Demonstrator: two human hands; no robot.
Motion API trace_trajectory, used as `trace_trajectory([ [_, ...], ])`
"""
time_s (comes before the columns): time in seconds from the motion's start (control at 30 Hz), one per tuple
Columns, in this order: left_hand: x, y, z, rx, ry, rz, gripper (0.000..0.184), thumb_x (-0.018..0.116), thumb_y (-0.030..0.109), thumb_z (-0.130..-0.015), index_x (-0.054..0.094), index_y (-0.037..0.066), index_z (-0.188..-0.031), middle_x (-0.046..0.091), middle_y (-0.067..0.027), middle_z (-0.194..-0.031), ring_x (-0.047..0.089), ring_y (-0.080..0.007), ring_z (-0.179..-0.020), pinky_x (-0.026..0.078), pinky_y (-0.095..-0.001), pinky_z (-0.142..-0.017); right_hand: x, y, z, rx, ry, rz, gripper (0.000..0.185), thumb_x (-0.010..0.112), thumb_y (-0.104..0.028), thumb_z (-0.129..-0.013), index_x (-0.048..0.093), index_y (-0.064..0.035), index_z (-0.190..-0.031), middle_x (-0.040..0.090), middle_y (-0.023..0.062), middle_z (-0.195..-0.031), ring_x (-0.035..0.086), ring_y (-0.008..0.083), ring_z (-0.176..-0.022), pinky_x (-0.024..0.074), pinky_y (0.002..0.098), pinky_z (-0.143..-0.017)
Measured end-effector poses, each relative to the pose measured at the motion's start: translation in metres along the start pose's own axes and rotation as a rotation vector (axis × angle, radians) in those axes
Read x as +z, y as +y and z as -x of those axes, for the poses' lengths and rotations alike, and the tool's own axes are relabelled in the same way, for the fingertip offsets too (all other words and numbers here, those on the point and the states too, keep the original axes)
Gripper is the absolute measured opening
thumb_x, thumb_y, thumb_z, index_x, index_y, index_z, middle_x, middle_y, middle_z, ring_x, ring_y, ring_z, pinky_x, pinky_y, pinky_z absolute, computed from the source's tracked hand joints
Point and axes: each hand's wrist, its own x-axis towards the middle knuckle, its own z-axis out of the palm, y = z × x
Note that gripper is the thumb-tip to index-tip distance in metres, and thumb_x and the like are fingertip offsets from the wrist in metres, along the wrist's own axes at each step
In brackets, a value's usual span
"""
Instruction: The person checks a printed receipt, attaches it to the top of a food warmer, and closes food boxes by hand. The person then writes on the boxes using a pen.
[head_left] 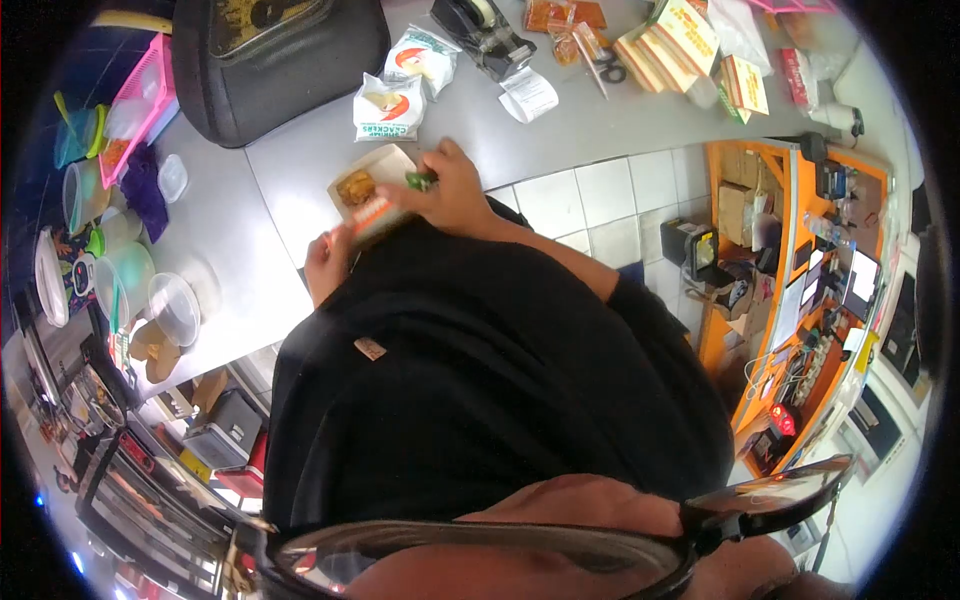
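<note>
A small open paper food box (388, 160) with a white inside sits at the table's front edge, close against my body. Golden-brown fried food (356, 187) lies in it, and its near flap shows red-orange print. My left hand (330, 262) is closed on the box's near left side. At the right side of the box, my right hand (455, 192) has its fingers bent around a small green item (422, 181) of a kind I cannot make out. Beyond the box lie two white packets of shrimp crackers (390, 108).
A black bag (285, 60) stands at the back left. A tape dispenser (490, 40), a paper slip (528, 96), scissors (605, 68) and several printed boxes (672, 45) lie at the back right. Plastic tubs (175, 308) and a pink basket (140, 100) are on the left.
</note>
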Motion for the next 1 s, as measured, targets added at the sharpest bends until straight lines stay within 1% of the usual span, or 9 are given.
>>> trace_trajectory([
  [0.07,0.013,0.011,-0.022,0.047,0.028,0.53,0.045,0.063,0.039,-0.09,0.065,-0.005,-0.098,0.065,-0.008,-0.088,0.057,-0.0136,-0.073,0.046,-0.0292,-0.064,0.023,0.012,-0.016,-0.057,0.118,-0.006,0.046,0.079,-0.036,-0.076,0.051,-0.0009,-0.065,0.046,0.0103,-0.077,0.047,0.0233,-0.067,0.0393,0.0348,-0.058],
  [0.13,0.022,-0.002,-0.062,0.085,0.046,0.45,0.051,0.057,0.04,-0.091,0.061,-0.007,-0.111,0.065,-0.0128,-0.098,0.06,-0.0185,-0.077,0.048,-0.0318,-0.069,0.041,0.031,-0.031,-0.129,0.232,-0.074,0.044,0.079,-0.034,-0.077,0.055,0.0017,-0.068,0.051,0.0118,-0.077,0.053,0.0256,-0.065,0.0429,0.0365,-0.059],
  [0.23,0.026,0.005,-0.093,-0.11,-0.22,0.562,0.052,0.049,0.04,-0.093,0.06,-0.006,-0.113,0.065,-0.0151,-0.098,0.061,-0.0203,-0.082,0.048,-0.0298,-0.076,0.04,0.037,-0.035,0.112,0.063,-0.026,0.043,0.071,-0.039,-0.081,0.061,0.0023,-0.074,0.061,0.0152,-0.075,0.061,0.0283,-0.067,0.0463,0.0397,-0.063],
  [0.37,0.029,-0.004,-0.101,-0.186,-0.266,0.529,0.053,0.044,0.041,-0.093,0.059,-0.006,-0.113,0.065,-0.0164,-0.099,0.061,-0.0223,-0.085,0.047,-0.03,-0.079,0.033,0.04,-0.031,0.282,-0.062,0.047,0.05,0.063,-0.048,-0.084,0.063,0.0012,-0.075,0.064,0.0191,-0.071,0.064,0.0336,-0.066,0.0483,0.0423,-0.062],
  [0.57,0.035,-0.029,-0.116,0.086,-0.152,0.259,0.047,0.044,0.04,-0.093,0.061,0.0,-0.112,0.065,-0.0164,-0.095,0.061,-0.0222,-0.082,0.048,-0.0334,-0.078,0.021,0.014,-0.03,0.384,-0.091,0.024,0.048,0.062,-0.046,-0.085,0.062,0.0015,-0.081,0.064,0.02,-0.07,0.064,0.035,-0.068,0.049,0.0432,-0.064],
  [0.7,0.04,-0.003,-0.1,0.321,-0.031,-0.141,0.038,0.048,0.039,-0.091,0.064,0.008,-0.105,0.067,-0.0191,-0.092,0.063,-0.0308,-0.083,0.048,-0.0373,-0.079,0.043,0.046,-0.027,0.335,-0.004,0.092,0.04,0.063,-0.039,-0.085,0.059,0.0002,-0.084,0.062,0.0177,-0.076,0.063,0.0352,-0.07,0.0489,0.0457,-0.065],
  [0.77,0.045,0.013,-0.088,0.291,0.118,-0.419,0.031,0.054,0.037,-0.089,0.066,0.009,-0.097,0.066,-0.0196,-0.093,0.061,-0.0379,-0.087,0.047,-0.0429,-0.079,0.054,0.055,-0.021,0.012,0.241,0.465,0.026,0.062,-0.028,-0.086,0.055,-0.0025,-0.087,0.058,0.0147,-0.084,0.062,0.0347,-0.071,0.0483,0.047,-0.062],
  [0.87,0.051,0.003,-0.09,0.653,0.423,-0.586,0.026,0.059,0.036,-0.087,0.065,0.011,-0.094,0.062,-0.014,-0.093,0.058,-0.0343,-0.088,0.045,-0.0438,-0.078,0.053,0.043,-0.023,-0.004,0.209,0.331,0.015,0.061,-0.017,-0.086,0.052,-0.0046,-0.086,0.053,0.0134,-0.089,0.06,0.034,-0.071,0.048,0.0462,-0.059],
  [1.0,0.046,0.015,-0.097,0.686,0.466,-0.497,0.021,0.064,0.032,-0.085,0.064,0.012,-0.093,0.058,-0.01,-0.092,0.055,-0.0315,-0.088,0.042,-0.0426,-0.076,0.053,0.04,-0.026,-0.117,0.305,0.145,0.012,0.064,-0.011,-0.083,0.054,-0.0054,-0.087,0.055,0.0139,-0.087,0.06,0.033,-0.069,0.0481,0.0428,-0.058],
])
